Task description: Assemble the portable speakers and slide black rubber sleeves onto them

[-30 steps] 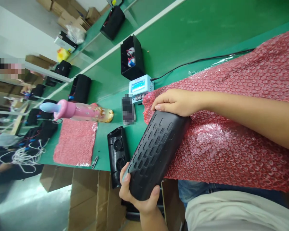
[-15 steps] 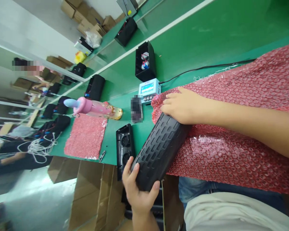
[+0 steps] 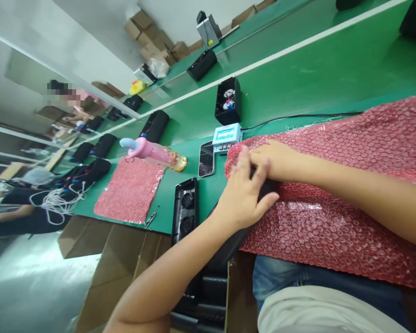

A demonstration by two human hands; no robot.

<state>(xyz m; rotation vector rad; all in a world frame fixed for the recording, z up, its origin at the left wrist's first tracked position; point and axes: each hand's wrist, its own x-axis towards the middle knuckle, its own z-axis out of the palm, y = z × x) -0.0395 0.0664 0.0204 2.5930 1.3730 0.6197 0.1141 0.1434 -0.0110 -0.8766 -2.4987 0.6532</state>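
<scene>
A black speaker (image 3: 229,249) with a perforated grille lies slantwise at the edge of a red bubble wrap sheet (image 3: 319,222). Over its upper part is my left hand (image 3: 244,199), fingers spread, hiding most of the grille; I cannot tell whether the palm touches it. My right hand (image 3: 280,159) holds the far end of the speaker, its fingertips partly covered by my left hand. Just left of the speaker lies an open black speaker shell (image 3: 185,208) with two round drivers.
A light blue meter (image 3: 227,134) with a lit screen stands beyond my hands, beside a phone (image 3: 206,159). Behind is an open black case (image 3: 228,101) with wires. A pink bottle (image 3: 159,155) lies near a smaller bubble wrap piece (image 3: 130,192). Cardboard boxes (image 3: 121,259) stand below the bench.
My left hand has let go of the speaker's near end and moved up along it to beside my right hand. My right hand stays at the far end. The view has shifted slightly.
</scene>
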